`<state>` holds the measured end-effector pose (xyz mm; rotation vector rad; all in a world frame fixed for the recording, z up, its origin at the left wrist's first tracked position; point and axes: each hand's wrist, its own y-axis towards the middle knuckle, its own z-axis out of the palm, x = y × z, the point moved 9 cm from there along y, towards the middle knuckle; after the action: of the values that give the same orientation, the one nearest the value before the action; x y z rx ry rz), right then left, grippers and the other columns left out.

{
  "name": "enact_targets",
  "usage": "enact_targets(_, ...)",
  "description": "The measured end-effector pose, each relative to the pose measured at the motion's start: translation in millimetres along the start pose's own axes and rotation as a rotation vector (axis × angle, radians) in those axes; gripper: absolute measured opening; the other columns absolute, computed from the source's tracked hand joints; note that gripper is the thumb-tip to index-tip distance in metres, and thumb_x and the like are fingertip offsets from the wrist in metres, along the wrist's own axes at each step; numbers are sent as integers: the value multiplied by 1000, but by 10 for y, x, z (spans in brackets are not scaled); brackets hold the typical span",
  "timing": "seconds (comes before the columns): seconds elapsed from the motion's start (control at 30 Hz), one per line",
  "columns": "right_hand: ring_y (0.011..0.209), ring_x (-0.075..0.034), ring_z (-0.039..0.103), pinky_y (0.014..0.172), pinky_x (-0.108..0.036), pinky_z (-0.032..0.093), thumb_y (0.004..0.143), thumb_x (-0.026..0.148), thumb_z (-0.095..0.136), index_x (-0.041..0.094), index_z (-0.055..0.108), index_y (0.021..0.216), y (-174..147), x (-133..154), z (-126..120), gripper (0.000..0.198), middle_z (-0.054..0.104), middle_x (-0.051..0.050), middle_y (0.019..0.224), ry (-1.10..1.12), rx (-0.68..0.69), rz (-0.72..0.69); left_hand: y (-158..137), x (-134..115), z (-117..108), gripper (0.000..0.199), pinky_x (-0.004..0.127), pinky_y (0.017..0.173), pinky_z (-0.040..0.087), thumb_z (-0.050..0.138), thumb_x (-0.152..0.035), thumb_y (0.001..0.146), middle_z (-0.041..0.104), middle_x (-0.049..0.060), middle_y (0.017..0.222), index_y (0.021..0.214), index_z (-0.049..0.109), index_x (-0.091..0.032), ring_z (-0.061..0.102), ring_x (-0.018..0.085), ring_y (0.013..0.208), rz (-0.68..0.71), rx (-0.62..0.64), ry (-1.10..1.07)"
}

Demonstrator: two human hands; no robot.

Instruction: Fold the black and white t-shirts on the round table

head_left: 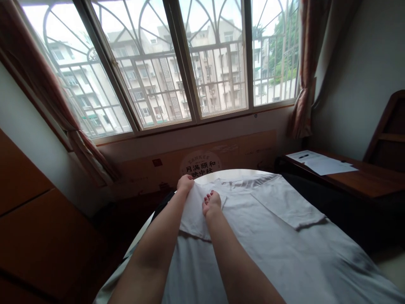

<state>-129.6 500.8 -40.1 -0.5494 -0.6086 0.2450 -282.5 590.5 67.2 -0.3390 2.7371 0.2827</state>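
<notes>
Under a wide barred window (177, 63), a round bench (221, 174) carries a white shirt (268, 228) spread flat. The left hand (185, 184) and right hand (211, 202) both pinch its folded left sleeve (193, 213). Papers (322, 164) lie on a wooden desk (363, 181) at the right.

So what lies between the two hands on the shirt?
Head view: only the folded white sleeve of the shirt lies between left hand and right hand.

- Daylight entered through the barred window (164, 67); sky panes were blown out to white.
- Room interior was dim; left wall and lower corners lay in deep shadow.
- Wide-angle lens bowed the window frames and edges.
- Focus was mildly soft throughout.
</notes>
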Motion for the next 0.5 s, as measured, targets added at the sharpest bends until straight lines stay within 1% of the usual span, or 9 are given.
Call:
enact_targets(0.13,71,-9,54,68,-19,44,96,29,48,20,57,102,-44,-57,76,14,59,1,84,-2,54,22,19,141,15,33,44,96,54,62,-42,98,69,9,121,119,66,-16,67,23,108,-14,2,-12)
enact_targets(0.27,75,-10,58,68,-18,43,92,28,50,22,58,101,-63,-95,102,13,62,0,85,-19,83,28,-80,182,-37,29,46,99,52,64,-41,97,71,8,115,110,69,-16,67,23,108,10,11,42)
enact_targets(0.37,74,-11,57,68,-18,43,91,29,52,21,59,99,-58,-104,97,14,62,0,84,-37,95,30,-167,128,-188,27,44,98,51,62,-39,97,72,9,113,107,70,-15,67,22,106,41,-3,67)
enact_targets(0.43,73,-11,56,68,-19,43,90,29,52,22,59,99,-61,-94,95,14,60,1,81,-52,100,26,-255,60,-339,23,38,94,51,60,-35,97,73,11,110,105,71,-16,68,22,104,65,-14,71)
enact_targets(0.5,72,-12,56,69,-19,43,89,28,51,22,58,102,-78,-71,103,16,59,1,79,-68,104,12,-413,-21,-520,22,32,90,49,57,-31,96,75,11,108,105,73,-18,68,23,103,103,-20,66)
